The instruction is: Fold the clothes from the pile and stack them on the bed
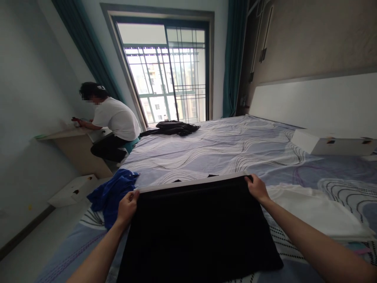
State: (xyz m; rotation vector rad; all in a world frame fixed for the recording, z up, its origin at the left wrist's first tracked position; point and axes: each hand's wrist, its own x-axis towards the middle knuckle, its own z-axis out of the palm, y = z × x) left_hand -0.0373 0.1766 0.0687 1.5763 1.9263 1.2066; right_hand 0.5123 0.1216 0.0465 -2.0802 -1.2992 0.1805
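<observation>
A black cloth garment (197, 232) hangs spread between my two hands over the bed, its lower part running out of the bottom of the view. Along its far edge runs a straight pale strip (191, 182); I cannot tell if it is a waistband or a board's edge. My left hand (128, 207) is closed on the left corner, fingers and thumb pinched. At the right corner, my right hand (257, 188) pinches the same edge. Small black bits show just beyond the strip. A crumpled blue garment (113, 194) lies beside my left hand, and white folded cloth (318, 212) lies right of my right hand.
The bed (206, 151) has a blue-grey patterned sheet. Black clothing (171, 127) lies at its far edge, and a white box (332, 142) stands near the headboard. Another white box (73, 190) is on the floor. A person (118, 118) sits at a small desk (70, 145).
</observation>
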